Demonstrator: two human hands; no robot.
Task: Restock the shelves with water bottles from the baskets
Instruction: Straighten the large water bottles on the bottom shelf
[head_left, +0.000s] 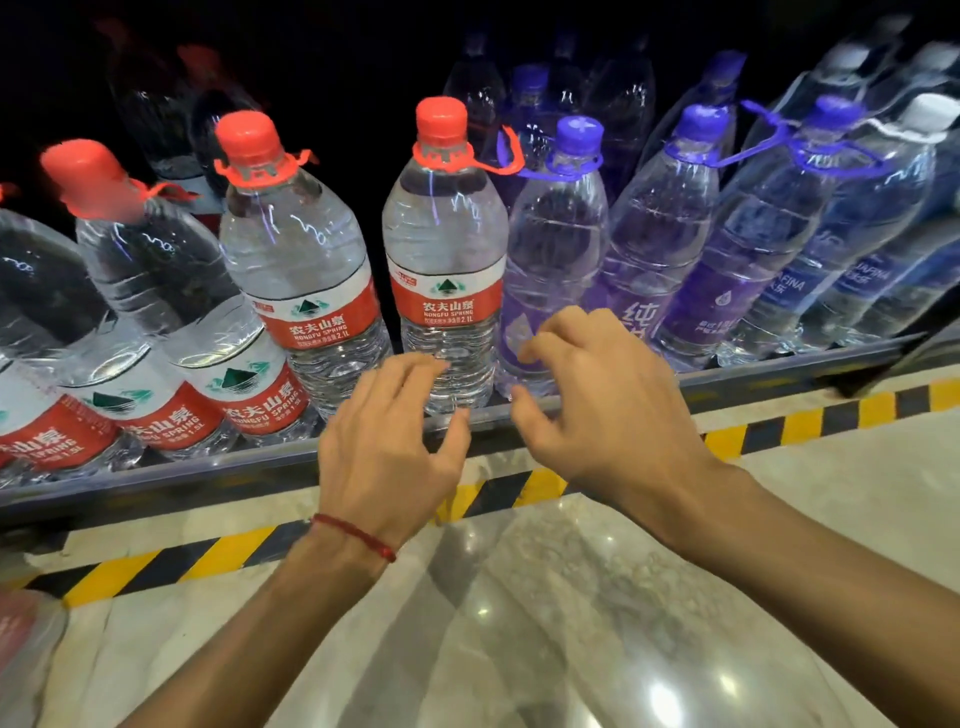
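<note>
A low shelf holds a row of large water bottles. A red-capped, red-labelled bottle stands upright at the middle front. Left of it is another red-labelled bottle, and several more lean further left. A purple-capped bottle stands right of the middle one. My left hand hovers just in front of the middle bottle's base with loosely curled fingers, holding nothing. My right hand hovers in front of the purple bottle, fingers bent and holding nothing. No basket is in view.
More purple and blue-labelled bottles fill the shelf's right side. A yellow-and-black hazard stripe runs along the glossy floor below the shelf edge. A clear bottle with a red label shows at the bottom left corner.
</note>
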